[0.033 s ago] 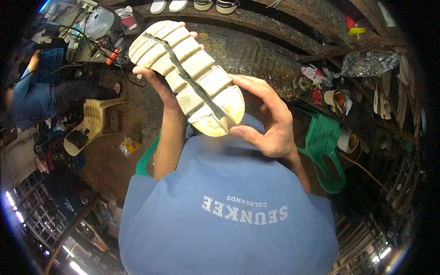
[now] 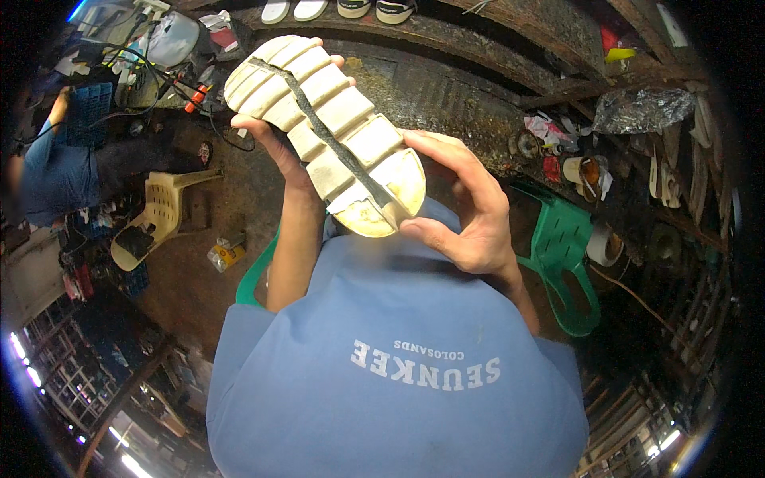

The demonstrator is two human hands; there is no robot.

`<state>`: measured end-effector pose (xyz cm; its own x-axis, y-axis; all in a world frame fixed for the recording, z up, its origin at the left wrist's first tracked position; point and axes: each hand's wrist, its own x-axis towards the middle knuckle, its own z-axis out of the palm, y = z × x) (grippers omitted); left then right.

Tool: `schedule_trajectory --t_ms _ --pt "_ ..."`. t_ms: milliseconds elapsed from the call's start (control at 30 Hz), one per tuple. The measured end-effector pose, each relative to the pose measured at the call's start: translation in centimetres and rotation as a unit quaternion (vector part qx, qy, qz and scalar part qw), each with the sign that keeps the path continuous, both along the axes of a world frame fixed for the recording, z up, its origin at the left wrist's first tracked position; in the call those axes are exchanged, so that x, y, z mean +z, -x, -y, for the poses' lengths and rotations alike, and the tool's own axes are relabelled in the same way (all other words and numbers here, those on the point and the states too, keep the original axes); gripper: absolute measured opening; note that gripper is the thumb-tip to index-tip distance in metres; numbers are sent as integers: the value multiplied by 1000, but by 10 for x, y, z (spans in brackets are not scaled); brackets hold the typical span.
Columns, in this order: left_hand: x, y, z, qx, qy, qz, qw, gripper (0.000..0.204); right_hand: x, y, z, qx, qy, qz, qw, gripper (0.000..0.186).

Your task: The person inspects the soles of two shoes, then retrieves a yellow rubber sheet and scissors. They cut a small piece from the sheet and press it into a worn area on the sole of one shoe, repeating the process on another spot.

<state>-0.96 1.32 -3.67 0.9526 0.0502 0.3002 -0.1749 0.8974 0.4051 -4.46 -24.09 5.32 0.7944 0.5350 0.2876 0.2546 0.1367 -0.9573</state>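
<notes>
A cream shoe sole (image 2: 344,123) is held up before my chest, its blocky tread facing me. A dark grey channel winds along its length, and the rounded end nearest me looks yellowed and worn. Whether an upper is attached behind it is hidden. My left hand (image 2: 280,151) grips the far part, thumb at the left edge and fingertips showing past the right edge. At the near end, my right hand (image 2: 478,209) pinches the sole, with its thumb at the tip and its forefinger on the right edge.
A green plastic chair (image 2: 558,259) stands to the right, a cream chair (image 2: 163,209) to the left. Beyond the sole runs a dark, stained wooden bench (image 2: 438,95). Slippers and shoes (image 2: 394,9) line a far shelf. Another person (image 2: 60,179) is at the far left, near black cables (image 2: 155,68).
</notes>
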Motion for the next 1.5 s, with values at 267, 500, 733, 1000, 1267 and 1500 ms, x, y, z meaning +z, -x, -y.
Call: schedule_trajectory --t_ms 267,500,733,1000,1267,1500 --pt "4 -2 2 -19 13 15 1000 135 0 -1 -2 -43 1 49 998 72" --pt "11 1 9 -7 16 -10 1000 133 -1 1 2 -3 -4 16 1000 74" --pt "25 8 15 75 -69 -97 990 130 -4 3 -1 -7 -15 8 1000 74" --pt "47 16 20 156 -183 -144 960 128 -6 8 -1 -41 0 -45 998 68" --pt "50 23 16 173 -231 -136 948 129 -11 7 -1 -50 30 -41 997 69" --pt "51 23 15 183 -239 -146 942 130 -10 5 -2 -50 41 -36 997 68"
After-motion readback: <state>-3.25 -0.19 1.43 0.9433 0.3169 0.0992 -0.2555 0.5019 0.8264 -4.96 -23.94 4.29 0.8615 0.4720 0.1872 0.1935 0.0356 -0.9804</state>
